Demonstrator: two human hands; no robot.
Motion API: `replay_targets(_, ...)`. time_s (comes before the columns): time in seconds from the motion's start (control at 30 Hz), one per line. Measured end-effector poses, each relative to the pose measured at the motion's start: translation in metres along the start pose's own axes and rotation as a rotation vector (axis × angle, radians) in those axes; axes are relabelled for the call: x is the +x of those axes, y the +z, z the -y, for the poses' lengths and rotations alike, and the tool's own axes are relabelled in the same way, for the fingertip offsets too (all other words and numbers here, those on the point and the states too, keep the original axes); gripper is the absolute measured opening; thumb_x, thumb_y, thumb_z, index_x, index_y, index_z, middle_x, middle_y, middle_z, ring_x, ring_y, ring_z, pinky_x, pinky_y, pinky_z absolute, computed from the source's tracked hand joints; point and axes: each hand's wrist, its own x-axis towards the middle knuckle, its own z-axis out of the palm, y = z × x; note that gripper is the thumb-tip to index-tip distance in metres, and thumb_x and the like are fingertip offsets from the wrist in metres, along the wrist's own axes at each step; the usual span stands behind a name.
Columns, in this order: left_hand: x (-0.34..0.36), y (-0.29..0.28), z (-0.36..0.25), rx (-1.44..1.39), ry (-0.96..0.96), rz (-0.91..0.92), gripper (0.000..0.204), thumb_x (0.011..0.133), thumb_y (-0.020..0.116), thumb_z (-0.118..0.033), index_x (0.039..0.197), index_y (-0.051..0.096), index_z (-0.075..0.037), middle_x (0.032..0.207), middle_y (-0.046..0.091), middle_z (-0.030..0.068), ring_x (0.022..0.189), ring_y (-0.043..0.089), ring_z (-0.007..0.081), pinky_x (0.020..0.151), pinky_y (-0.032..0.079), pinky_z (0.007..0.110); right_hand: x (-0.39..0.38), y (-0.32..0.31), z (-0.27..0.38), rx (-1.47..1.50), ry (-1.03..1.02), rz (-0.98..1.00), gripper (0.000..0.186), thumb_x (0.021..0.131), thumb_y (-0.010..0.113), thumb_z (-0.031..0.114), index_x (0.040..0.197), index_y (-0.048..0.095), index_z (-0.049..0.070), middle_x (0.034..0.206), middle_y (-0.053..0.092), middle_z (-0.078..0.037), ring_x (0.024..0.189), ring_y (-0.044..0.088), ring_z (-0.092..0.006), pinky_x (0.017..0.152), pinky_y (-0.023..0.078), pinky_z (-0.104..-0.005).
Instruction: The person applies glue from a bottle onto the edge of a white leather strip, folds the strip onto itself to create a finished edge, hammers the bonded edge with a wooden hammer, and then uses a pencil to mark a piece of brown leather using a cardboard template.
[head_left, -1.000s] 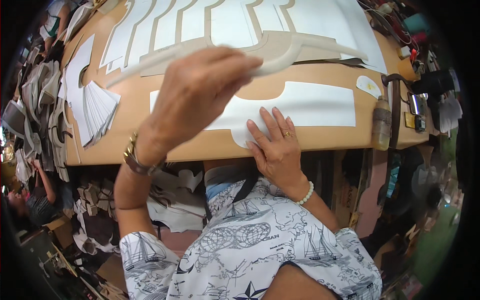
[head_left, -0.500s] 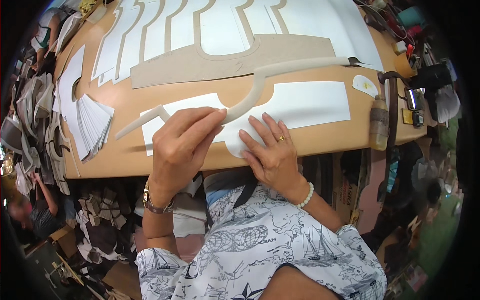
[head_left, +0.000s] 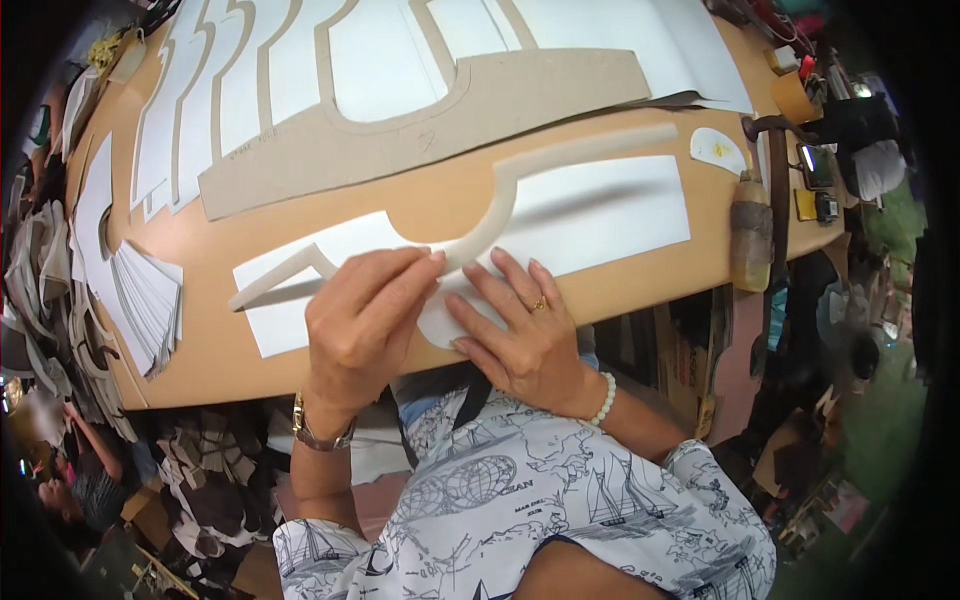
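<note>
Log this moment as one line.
left hand: pinches beige curved strip; right hand: rests on white piece; strip: ends raised; brown template: lies beyond

White cut-out [head_left: 625, 222] on tan table [head_left: 205, 352]

The left hand [head_left: 360, 318] is turned back upward, its thumb and bent fingers drawn into a pinch, the tips pointing toward the right hand [head_left: 522, 340], just short of its fingers. The left forearm [head_left: 322, 487] rises nearly straight below its wrist [head_left: 330, 402]. The right hand lies palm down, fingers fanned, thumb nearest the left hand; the right forearm [head_left: 640, 430] slants away behind it.
</note>
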Motion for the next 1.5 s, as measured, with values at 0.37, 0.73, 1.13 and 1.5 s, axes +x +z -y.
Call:
replay_targets(0.37, -0.014, -0.004, 0.002, 0.039, -0.060, -0.119, 0.024, 0.072, 0.071, 0.003, 0.095, 0.068, -0.001, 0.087, 0.066, 0.0095, 0.074, 0.063, 0.0236, 0.062, 0.050, 0.031, 0.004, 0.000, -0.003, -0.045, -0.051, 0.000, 0.037, 0.081, 0.065, 0.028, 0.115, 0.065, 0.013, 0.131, 0.052, -0.013, 0.124, 0.046, -0.0334, 0.103, 0.031, -0.0482)
replay_targets(0.73, -0.011, -0.001, -0.004, 0.044, -0.018, -0.087, 0.024, 0.071, 0.070, 0.003, 0.094, 0.067, -0.001, 0.087, 0.066, 0.0093, 0.075, 0.063, 0.0245, 0.062, 0.050, 0.032, 0.006, -0.005, -0.011, -0.035, -0.106, -0.044, 0.035, 0.078, 0.068, 0.026, 0.109, 0.065, 0.009, 0.123, 0.056, -0.014, 0.117, 0.052, -0.0328, 0.096, 0.039, -0.0475)
replay_targets(1.13, -0.012, 0.029, -0.010, 0.098, 0.077, 0.071, 0.029, 0.067, 0.067, 0.006, 0.095, 0.067, -0.002, 0.093, 0.065, 0.0108, 0.080, 0.063, 0.0275, 0.067, 0.053, 0.035, -0.026, -0.056, -0.096, 0.013, 0.199, -0.869, 0.031, 0.096, 0.042, 0.023, 0.103, 0.057, -0.004, 0.100, 0.058, -0.015, 0.093, 0.057, -0.0270, 0.084, 0.045, -0.0359)
replay_targets(1.5, -0.005, 0.038, -0.008, 0.102, 0.013, 0.095, 0.032, 0.065, 0.066, 0.009, 0.095, 0.068, -0.002, 0.093, 0.065, 0.0119, 0.082, 0.063, 0.0283, 0.068, 0.052, 0.035, -0.024, -0.056, -0.107, 0.263, 0.417, -0.855, 0.023, 0.091, 0.046, 0.010, 0.103, 0.059, -0.004, 0.102, 0.059, -0.015, 0.095, 0.057, -0.0248, 0.086, 0.044, -0.0329)
